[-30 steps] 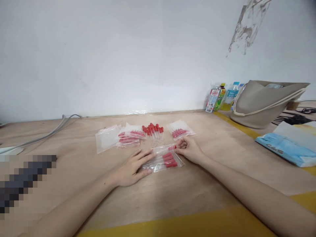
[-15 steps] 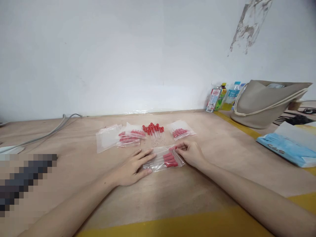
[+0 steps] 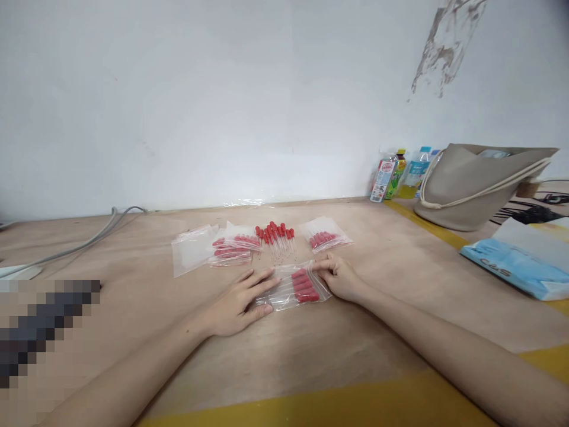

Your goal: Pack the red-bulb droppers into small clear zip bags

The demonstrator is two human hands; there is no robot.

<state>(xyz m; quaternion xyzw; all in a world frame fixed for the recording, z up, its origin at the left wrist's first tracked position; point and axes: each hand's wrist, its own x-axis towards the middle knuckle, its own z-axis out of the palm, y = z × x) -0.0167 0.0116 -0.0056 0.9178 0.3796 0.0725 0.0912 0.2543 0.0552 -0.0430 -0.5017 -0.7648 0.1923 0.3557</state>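
A clear zip bag (image 3: 284,296) lies flat on the table in front of me. Inside it, several droppers with red rubber bulbs (image 3: 305,287) are lined up side by side, bulbs toward the right. My left hand (image 3: 242,302) rests on the bag's left end with its fingers spread. At the bag's upper right corner, by the zip edge, my right hand (image 3: 338,277) has thumb and fingers closed on the plastic. Just beyond the bag is a loose pile of red-bulbed droppers (image 3: 275,234).
Filled bags (image 3: 233,252) and flat bags (image 3: 191,249) lie left of the pile, another filled bag (image 3: 326,233) right of it. Farther right are a drink carton (image 3: 383,179), bottles, a grey bag (image 3: 471,187) and a blue tissue pack (image 3: 511,267). A cable (image 3: 89,242) runs at left.
The uppermost dropper in the bag has shifted left, away from my right fingers, and its bulb now lines up with the others. My left hand has stayed in place.
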